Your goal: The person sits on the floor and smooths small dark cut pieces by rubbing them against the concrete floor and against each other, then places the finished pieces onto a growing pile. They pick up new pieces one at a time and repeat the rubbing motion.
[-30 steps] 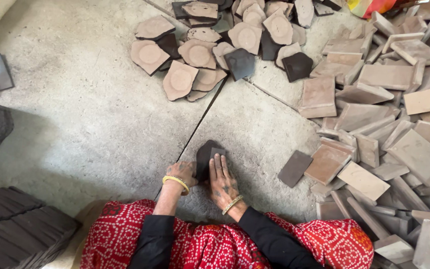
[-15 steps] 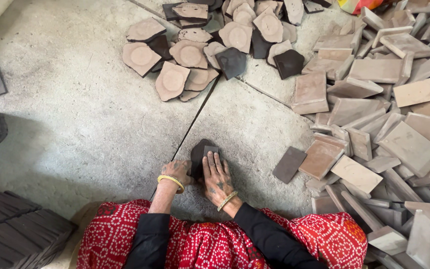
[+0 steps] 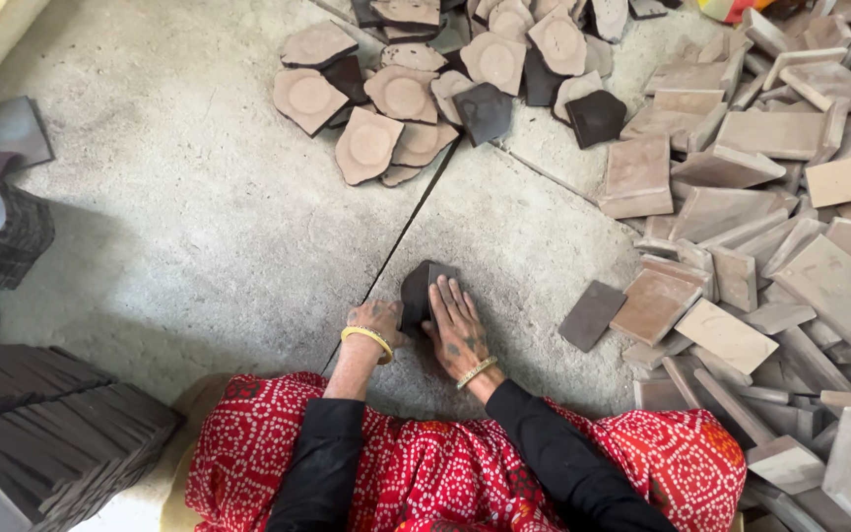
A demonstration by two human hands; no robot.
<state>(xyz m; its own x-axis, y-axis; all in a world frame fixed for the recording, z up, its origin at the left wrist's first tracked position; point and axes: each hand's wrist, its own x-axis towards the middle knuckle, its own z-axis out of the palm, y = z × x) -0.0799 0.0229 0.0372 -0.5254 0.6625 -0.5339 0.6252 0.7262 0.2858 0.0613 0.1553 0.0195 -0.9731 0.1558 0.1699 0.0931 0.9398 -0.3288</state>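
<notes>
A dark grey clay tile (image 3: 416, 291) lies flat on the concrete floor (image 3: 199, 236) just in front of my knees. My left hand (image 3: 376, 321), with a yellow bangle at the wrist, grips the tile's left edge. My right hand (image 3: 457, 325) lies palm down on the tile's right part, fingers spread. Another dark tile (image 3: 591, 315) lies alone on the floor a short way to the right.
A heap of rectangular brown tiles (image 3: 770, 246) fills the right side. Round-stamped shaped tiles (image 3: 406, 94) are piled at the top centre. Stacks of dark tiles (image 3: 41, 414) stand at the lower left. A groove (image 3: 416, 217) runs across the floor.
Both hands stay on the dark tile; they and the tile have barely shifted. The view has tilted slightly.
</notes>
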